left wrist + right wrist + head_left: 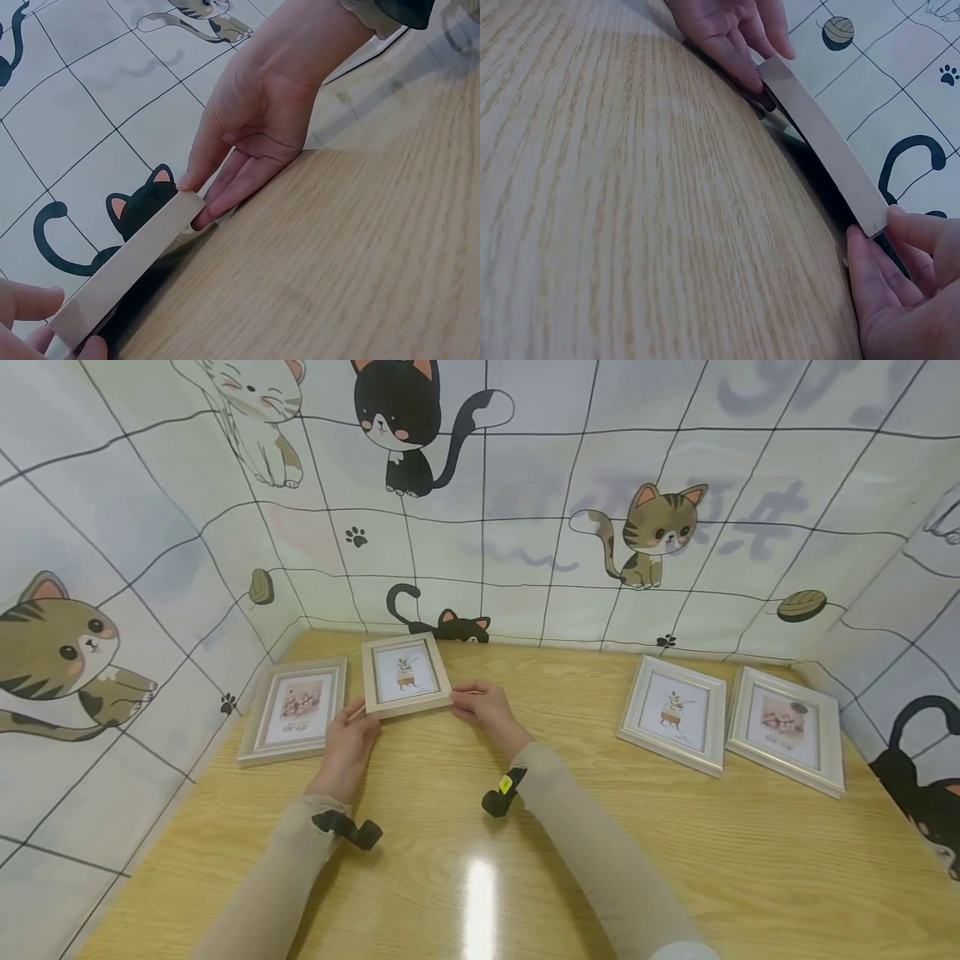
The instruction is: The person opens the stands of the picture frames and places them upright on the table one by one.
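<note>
Evidently, the potted-plant picture frame (406, 672) is pinched between both hands at the far left of the wood-grain table (570, 860), its near edge raised. The left hand (347, 752) grips the near-left corner, thumb above and fingers beneath; the right hand (487, 712) does likewise at the near-right corner. Whether the far edge touches the table I cannot tell.

With only corners held, one side could slip and drop if either pinch loosens. The left knuckles are so near the pink-print picture frame (339, 681) that a leftward swing could knock it.

As for writing, the pink print carries a dark script line, perhaps "tree style" or "free style"; the potted-plant print's tiny caption is illegible. Faint purple lettering on the cat-patterned wall covering (525, 552) is too blurred to read, and no brand shows.
</note>
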`<state>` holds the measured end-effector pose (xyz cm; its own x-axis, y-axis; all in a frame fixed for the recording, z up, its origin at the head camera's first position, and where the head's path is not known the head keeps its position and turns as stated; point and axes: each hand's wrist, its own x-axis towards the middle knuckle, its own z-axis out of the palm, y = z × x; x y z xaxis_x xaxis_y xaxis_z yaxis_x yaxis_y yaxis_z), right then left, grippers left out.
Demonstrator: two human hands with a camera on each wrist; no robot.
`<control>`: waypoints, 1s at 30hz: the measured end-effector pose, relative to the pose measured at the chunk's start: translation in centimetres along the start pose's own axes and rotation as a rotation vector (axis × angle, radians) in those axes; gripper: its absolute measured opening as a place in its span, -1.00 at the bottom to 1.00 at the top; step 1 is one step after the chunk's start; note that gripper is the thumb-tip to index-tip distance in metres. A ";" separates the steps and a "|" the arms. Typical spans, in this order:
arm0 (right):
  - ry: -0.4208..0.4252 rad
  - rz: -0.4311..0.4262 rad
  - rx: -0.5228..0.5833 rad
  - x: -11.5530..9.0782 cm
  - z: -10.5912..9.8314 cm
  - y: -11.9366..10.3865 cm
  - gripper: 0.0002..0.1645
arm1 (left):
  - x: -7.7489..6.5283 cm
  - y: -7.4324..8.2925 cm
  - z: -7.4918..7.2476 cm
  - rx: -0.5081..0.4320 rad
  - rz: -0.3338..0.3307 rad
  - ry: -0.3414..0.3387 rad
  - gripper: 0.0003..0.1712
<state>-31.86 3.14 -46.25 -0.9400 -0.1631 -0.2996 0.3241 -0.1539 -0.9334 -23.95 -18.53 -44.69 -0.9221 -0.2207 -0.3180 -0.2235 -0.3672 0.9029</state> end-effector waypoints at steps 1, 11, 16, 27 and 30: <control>0.002 0.007 0.001 0.0 0.0 -0.1 -0.67 | 0.0 0.1 0.0 -0.013 -0.002 0.001 -0.30; 0.014 0.067 0.030 0.3 -0.1 0.0 -0.64 | 0.4 0.5 0.4 -0.062 -0.039 0.030 -0.41; 0.005 0.056 0.037 0.1 -0.3 -0.3 -0.65 | 0.6 0.7 0.5 -0.075 -0.048 0.020 -0.39; 0.017 0.064 0.055 0.0 -0.6 -0.5 -0.64 | 0.6 0.9 0.7 -0.102 -0.083 0.003 -0.35; 0.021 0.066 0.058 0.0 -0.7 -0.5 -0.64 | 0.7 0.8 0.6 -0.093 -0.085 -0.005 -0.39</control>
<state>-32.06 3.93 -45.90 -0.9184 -0.1546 -0.3643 0.3902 -0.2003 -0.8987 -24.97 -18.40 -44.03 -0.9026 -0.1805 -0.3909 -0.2713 -0.4666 0.8418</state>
